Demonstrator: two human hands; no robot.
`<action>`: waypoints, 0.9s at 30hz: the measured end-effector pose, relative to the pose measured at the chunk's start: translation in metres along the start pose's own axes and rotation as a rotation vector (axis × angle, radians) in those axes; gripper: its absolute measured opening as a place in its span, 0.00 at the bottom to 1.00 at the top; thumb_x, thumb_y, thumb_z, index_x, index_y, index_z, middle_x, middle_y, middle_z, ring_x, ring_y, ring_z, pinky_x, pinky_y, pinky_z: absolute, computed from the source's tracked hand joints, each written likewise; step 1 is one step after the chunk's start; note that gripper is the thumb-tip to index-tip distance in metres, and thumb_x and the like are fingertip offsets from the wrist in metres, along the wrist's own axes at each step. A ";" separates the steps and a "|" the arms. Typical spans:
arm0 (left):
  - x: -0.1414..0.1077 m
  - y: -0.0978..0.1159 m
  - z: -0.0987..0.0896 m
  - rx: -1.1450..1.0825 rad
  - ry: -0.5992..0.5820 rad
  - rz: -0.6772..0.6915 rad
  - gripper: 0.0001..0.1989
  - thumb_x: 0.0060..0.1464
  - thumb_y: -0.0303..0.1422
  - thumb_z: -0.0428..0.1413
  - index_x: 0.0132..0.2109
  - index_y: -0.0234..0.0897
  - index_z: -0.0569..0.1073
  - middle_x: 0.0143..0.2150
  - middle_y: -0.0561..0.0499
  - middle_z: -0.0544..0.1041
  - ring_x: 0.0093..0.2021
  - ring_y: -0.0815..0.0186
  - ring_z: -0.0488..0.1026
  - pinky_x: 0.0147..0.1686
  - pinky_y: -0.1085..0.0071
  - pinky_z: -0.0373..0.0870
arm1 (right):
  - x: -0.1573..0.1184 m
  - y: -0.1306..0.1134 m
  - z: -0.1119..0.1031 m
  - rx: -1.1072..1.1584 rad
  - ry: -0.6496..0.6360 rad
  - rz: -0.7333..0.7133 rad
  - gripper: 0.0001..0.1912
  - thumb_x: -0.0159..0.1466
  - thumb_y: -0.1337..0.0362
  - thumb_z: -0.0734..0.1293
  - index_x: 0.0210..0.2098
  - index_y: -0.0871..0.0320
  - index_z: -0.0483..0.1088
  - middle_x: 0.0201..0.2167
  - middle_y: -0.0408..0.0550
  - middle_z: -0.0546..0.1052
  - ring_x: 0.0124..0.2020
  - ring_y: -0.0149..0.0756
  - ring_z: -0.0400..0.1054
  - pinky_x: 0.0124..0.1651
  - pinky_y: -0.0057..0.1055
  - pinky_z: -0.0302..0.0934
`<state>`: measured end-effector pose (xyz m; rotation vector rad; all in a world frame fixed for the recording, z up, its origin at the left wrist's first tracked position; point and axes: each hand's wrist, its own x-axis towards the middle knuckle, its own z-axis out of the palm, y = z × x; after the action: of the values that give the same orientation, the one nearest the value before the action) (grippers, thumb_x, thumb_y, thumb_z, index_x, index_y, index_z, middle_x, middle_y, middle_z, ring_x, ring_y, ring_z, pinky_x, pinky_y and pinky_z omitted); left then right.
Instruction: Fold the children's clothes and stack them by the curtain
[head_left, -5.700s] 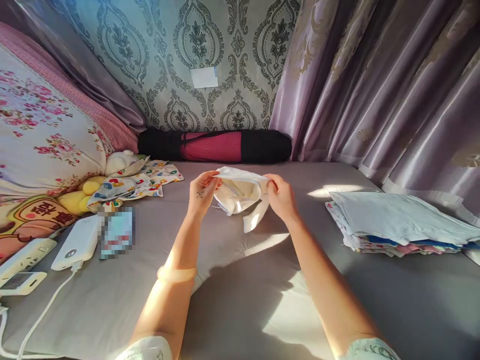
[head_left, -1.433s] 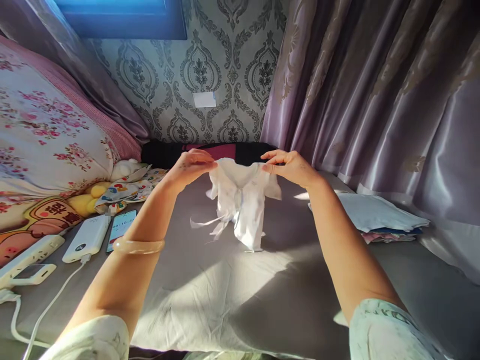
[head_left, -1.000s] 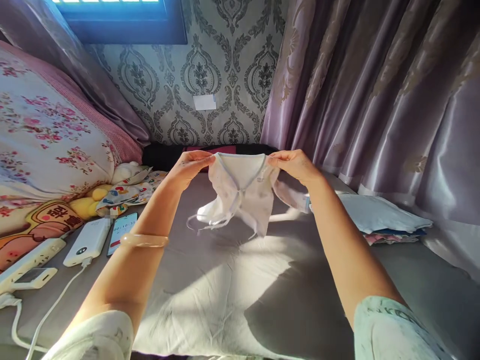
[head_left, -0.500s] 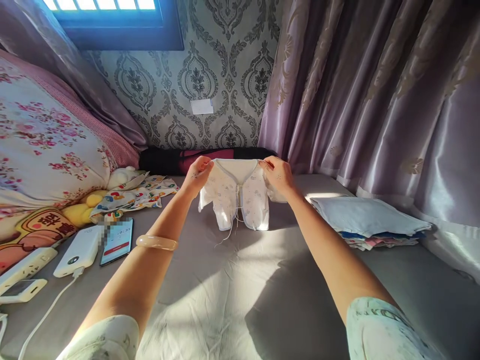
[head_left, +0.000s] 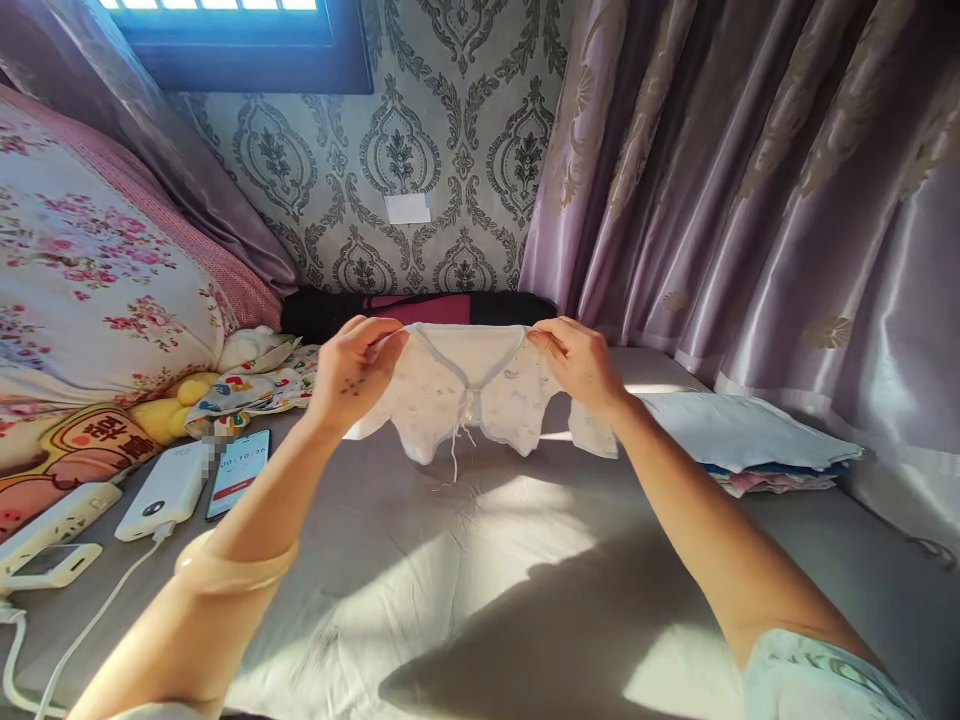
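Between my two hands hangs a small white baby shirt [head_left: 491, 400] with a pale print, grey-blue edging and thin tie strings at the front. My left hand [head_left: 358, 370] pinches its shoulder on the left side of the neckline. The opposite shoulder is pinched by the fingers of my right hand [head_left: 577, 362]. The shirt is held up above the grey bed sheet [head_left: 480, 560], its sleeves drooping outward under my hands. A pale bangle [head_left: 236, 568] circles my left forearm.
At right lies a stack of folded cloths [head_left: 757, 435]. On the left are a phone [head_left: 238, 475], a white power bank [head_left: 161, 490] with a cable, a power strip [head_left: 60, 520], a patterned cloth [head_left: 259, 390] and a floral pillow [head_left: 97, 260]. Purple curtains [head_left: 712, 190] hang at right.
My hands have come nearer and slightly farther apart, bringing the baby shirt with them. It now spreads wider and its lower edge has swung up, with the sleeves more visible.
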<state>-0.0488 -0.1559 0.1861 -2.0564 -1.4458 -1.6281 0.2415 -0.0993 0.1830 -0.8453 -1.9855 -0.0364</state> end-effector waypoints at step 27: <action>-0.081 -0.122 0.125 0.525 -0.836 -0.424 0.17 0.64 0.38 0.45 0.43 0.40 0.78 0.47 0.43 0.78 0.52 0.54 0.73 0.47 0.62 0.68 | -0.076 0.075 0.135 -0.329 -0.718 0.393 0.15 0.70 0.62 0.57 0.45 0.55 0.75 0.46 0.53 0.76 0.49 0.41 0.68 0.46 0.30 0.58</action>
<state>-0.0503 -0.0611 0.0185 -2.2611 -2.3526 -0.2881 0.2066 -0.0363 0.0266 -1.6229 -2.4618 0.1995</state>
